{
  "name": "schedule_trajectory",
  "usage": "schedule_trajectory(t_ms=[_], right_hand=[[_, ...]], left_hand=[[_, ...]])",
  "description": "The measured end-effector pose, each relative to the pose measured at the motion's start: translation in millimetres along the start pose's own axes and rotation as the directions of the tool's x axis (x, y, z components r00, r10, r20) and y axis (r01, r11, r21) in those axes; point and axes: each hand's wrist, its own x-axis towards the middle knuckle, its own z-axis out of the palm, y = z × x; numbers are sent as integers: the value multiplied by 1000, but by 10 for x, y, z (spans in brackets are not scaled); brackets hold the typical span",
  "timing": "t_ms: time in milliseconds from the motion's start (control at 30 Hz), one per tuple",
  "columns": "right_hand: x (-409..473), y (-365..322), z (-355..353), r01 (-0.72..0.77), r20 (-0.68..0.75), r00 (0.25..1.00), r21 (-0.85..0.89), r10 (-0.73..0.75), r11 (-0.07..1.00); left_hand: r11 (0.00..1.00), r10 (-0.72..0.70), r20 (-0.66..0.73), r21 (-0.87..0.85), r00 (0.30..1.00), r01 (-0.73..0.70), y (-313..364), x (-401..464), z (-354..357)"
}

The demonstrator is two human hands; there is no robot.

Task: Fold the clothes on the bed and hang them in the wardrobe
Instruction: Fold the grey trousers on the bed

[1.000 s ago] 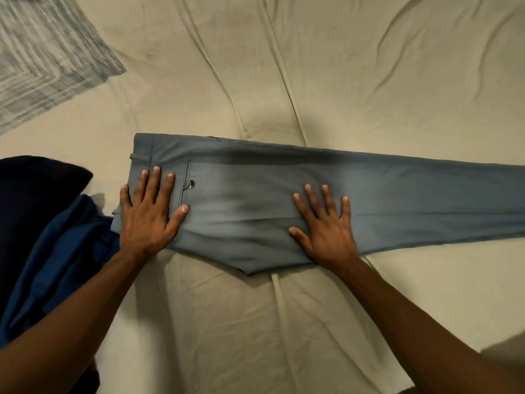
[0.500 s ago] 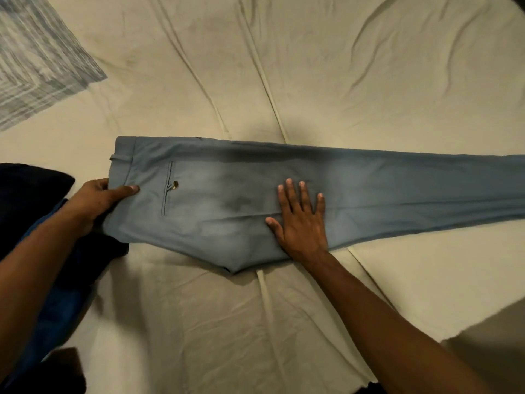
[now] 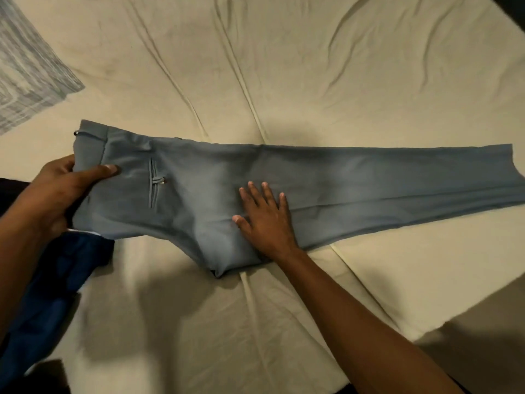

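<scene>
**Trousers: waistband now coming up off the bed**

The grey-blue trousers (image 3: 284, 189) are lying across the middle of the frame on the bed (image 3: 312, 81), legs stacked and running out to the right edge. A second ago we were pressing both palms flat on them; now our left hand (image 3: 61, 191) is pinching the waistband at centre left, thumb on top, and lifting that end. Our right hand (image 3: 265, 220) is lying spread and flat on the seat, pinning the cloth. We are judging that smoothing is over and the fold across the length is starting. A dark blue garment (image 3: 54, 294) is waiting at lower left, and a grey patterned cloth (image 3: 25, 72) at upper left.
</scene>
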Motion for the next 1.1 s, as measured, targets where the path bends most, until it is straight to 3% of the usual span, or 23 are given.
schedule_trajectory(t_ms=[67,100,167,200,267,300,400,467,567,767,900,1100], right_hand=[[16,-14,-210,-60,-21,997,351,72,935],[23,-8,-335,-92,-36,991,527,130,845],[12,35,-610,-181,55,970,815,238,550],[-19,87,-761,-243,164,957,906,240,348],[-114,277,-1065,-342,340,931,940,130,-3],[-160,413,-1178,-343,353,931,932,86,-116],[-265,978,-1345,-245,288,953,914,90,-324],[-303,1330,-1300,-295,349,921,915,174,-274],[-323,1741,-1083,-412,387,834,911,392,-24],[-232,1802,-978,-382,249,867,889,432,253],[-343,1937,-1099,-285,177,898,931,403,226],[-456,2302,-1047,-442,310,748,892,587,91]], left_hand=[[997,71,49,-1,996,-71,208,-179,254],[994,112,60,4,992,-112,313,-269,434],[977,213,66,8,975,-214,509,-482,896],[962,273,62,7,960,-274,584,-591,1163],[930,366,83,8,927,-368,655,-756,1712],[918,392,121,14,912,-397,654,-810,1983],[882,365,394,143,844,-449,596,-1000,2790],[834,345,513,216,786,-507,465,-1110,3189],[670,454,517,339,726,-661,126,-1094,3432],[396,517,421,655,745,-644,-572,-721,2969],[304,479,444,726,758,-617,-792,-605,2755],[228,404,515,744,756,-628,-1008,-515,2768]])
